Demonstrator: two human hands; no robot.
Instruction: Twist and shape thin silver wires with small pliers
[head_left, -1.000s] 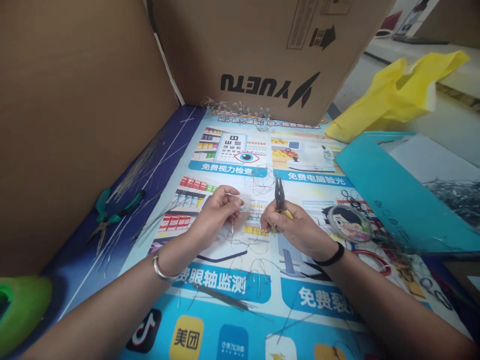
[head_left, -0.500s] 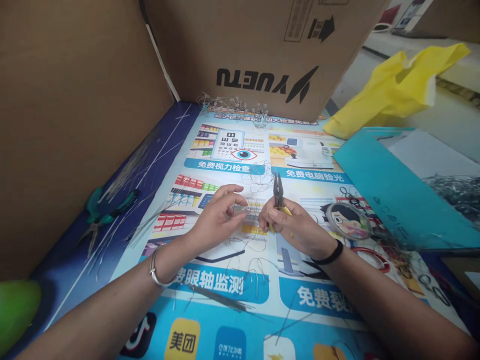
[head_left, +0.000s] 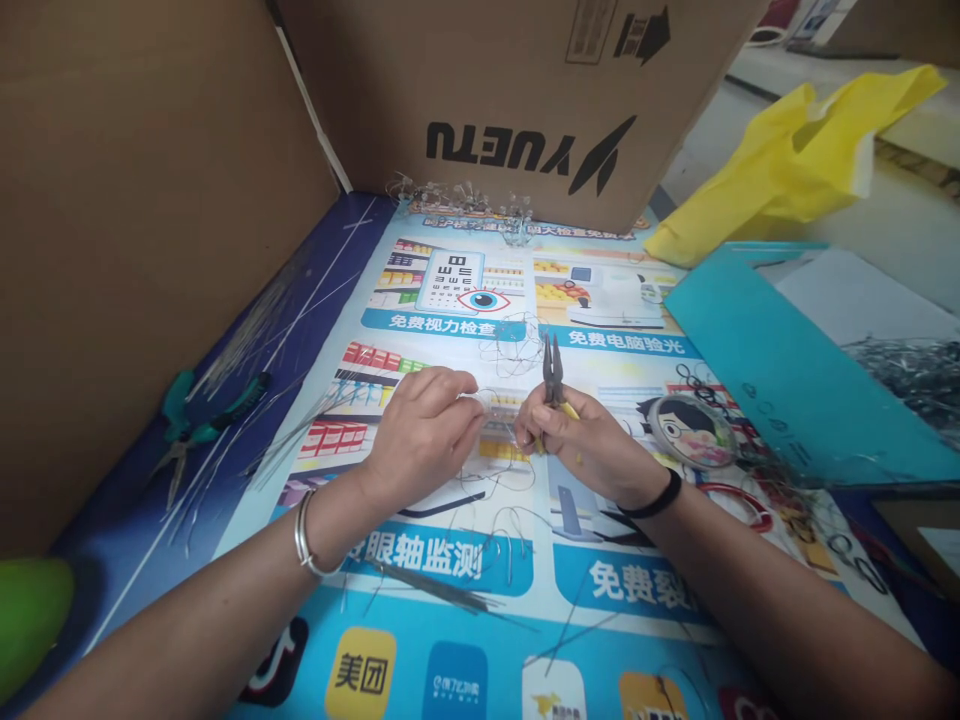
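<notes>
My left hand (head_left: 424, 435) is closed, its fingertips pinching a small clear piece with thin wire (head_left: 491, 405) just above the printed mat (head_left: 450, 560). My right hand (head_left: 589, 445) is closed round a pair of yellow-handled needle-nose pliers (head_left: 553, 368), whose dark jaws point away from me. The fingertips of the two hands almost meet over the wire. A silver bangle sits on my left wrist and a black band on my right.
Loose wire pieces (head_left: 439, 590) lie scattered on the mat. Teal-handled pliers (head_left: 202, 420) rest at the left beside a cardboard wall (head_left: 135, 230). A YUETU cardboard box (head_left: 517, 100) stands behind. At the right are a round tin (head_left: 694, 430), a teal tray (head_left: 772, 370) and a yellow bag (head_left: 795, 170).
My left hand has turned palm-down and its fingers have closed over the wire piece, moving a little nearer the right hand. The right hand with the pliers has barely moved.
</notes>
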